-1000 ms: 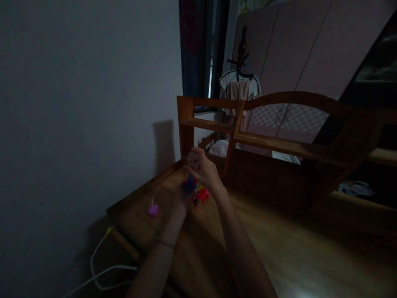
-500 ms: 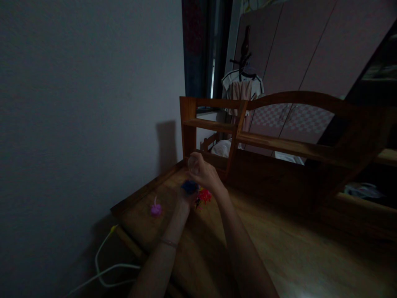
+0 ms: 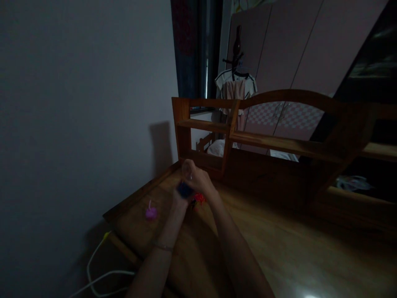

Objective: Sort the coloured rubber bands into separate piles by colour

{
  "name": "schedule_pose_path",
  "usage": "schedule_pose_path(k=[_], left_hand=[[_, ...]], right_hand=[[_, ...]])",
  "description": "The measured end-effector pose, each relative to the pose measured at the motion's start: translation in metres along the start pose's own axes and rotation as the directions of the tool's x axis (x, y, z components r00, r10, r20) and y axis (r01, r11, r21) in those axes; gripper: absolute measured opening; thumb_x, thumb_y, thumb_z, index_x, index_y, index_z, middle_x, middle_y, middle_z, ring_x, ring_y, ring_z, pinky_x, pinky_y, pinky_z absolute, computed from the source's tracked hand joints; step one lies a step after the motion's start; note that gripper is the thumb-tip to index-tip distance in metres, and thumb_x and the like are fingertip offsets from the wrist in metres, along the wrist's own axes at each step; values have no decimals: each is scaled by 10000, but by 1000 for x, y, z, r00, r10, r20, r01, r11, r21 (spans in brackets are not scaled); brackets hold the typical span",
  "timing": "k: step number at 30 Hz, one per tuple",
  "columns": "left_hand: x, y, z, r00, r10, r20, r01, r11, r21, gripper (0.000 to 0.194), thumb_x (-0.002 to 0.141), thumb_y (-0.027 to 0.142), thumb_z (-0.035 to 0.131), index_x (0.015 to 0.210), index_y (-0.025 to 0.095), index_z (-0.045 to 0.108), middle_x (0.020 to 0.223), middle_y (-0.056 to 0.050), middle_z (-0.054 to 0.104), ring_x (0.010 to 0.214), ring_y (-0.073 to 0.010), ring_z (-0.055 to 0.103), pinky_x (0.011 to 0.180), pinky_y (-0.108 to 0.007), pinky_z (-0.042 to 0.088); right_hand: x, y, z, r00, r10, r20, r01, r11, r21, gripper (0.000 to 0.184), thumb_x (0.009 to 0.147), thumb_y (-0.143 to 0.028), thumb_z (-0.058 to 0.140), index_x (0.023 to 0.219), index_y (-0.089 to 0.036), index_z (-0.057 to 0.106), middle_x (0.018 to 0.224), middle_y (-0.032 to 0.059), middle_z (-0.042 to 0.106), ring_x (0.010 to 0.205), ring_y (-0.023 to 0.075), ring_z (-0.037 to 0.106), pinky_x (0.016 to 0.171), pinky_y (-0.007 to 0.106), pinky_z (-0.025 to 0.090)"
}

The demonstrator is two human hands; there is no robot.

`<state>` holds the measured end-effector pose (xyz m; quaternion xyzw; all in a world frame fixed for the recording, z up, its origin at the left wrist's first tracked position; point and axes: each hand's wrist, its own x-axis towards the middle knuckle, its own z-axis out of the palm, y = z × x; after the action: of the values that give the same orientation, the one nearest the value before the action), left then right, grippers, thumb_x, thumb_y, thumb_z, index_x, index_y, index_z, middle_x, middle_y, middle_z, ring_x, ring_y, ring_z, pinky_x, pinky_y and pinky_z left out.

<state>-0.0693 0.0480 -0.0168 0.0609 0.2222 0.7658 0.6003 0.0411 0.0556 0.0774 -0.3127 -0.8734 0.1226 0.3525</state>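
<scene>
Over the far left part of the wooden desk, my two hands are close together. My left hand [image 3: 181, 201] is closed under a dark blue object [image 3: 185, 189], blurred and too dark to name; most of its fingers are hidden. Just above it, my right hand [image 3: 199, 179] grips a clear, rounded, see-through object [image 3: 187, 168], perhaps plastic. Beside and partly behind the hands lies a bright red spiky cluster [image 3: 200, 198] with darker bits at its left. A small purple rounded thing with a thin upright stem [image 3: 151, 213] sits to the left, apart from both hands.
A wooden shelf rack [image 3: 204, 124] stands along the desk's [image 3: 279, 248] back edge, with a plastic bag [image 3: 353, 183] in its right section. A grey wall [image 3: 93, 103] borders the left. A white cable [image 3: 89, 265] hangs past the desk's left edge.
The whole view has shifted slightly, so things sit further left and lower. My hands stay together, the right slightly lower toward the left; the blue object looks turned and more blurred.
</scene>
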Motion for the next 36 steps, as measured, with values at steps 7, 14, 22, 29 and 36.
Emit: schedule_pose_path(k=[7,14,22,29,36], left_hand=[[7,4,-9,988,-57,142,66,996,-57,362,933,231,399,1181,184,657,950,-87,753,1003,-230,687,932,-374,512],[2,1,-10,930,-24,368,44,998,-47,514,941,394,366,1419,232,467,1437,-64,522,1363,-205,436,1147,-411,313],[1,8,-6,930,143,340,-236,940,249,439,943,440,420,1297,247,593,1497,-33,449,1423,-225,334,1079,-377,404],[-4,10,5,915,227,334,-353,851,388,535,940,512,392,1280,160,610,1472,-79,479,1413,-237,353,1158,-355,300],[-7,4,11,876,296,381,-477,649,593,626,949,564,260,1222,157,650,1344,-82,605,1330,-268,469,1081,-413,402]], right_hand=[[5,-5,-37,964,-54,-259,100,980,169,652,880,-373,627,1411,-290,258,997,26,668,865,228,672,758,352,516],[3,-8,-59,931,-35,-364,139,955,263,647,859,-347,663,1390,-305,297,953,24,659,757,213,648,678,355,519],[1,-4,-68,921,9,-390,113,950,290,645,866,-371,645,1398,-301,288,908,17,655,640,158,603,631,309,489],[0,-4,-68,922,12,-387,106,954,282,641,854,-384,666,1383,-300,313,917,18,669,712,187,636,657,319,493],[1,-1,-70,927,23,-376,86,958,272,630,846,-354,671,1368,-305,323,871,0,670,717,200,648,659,329,490]])
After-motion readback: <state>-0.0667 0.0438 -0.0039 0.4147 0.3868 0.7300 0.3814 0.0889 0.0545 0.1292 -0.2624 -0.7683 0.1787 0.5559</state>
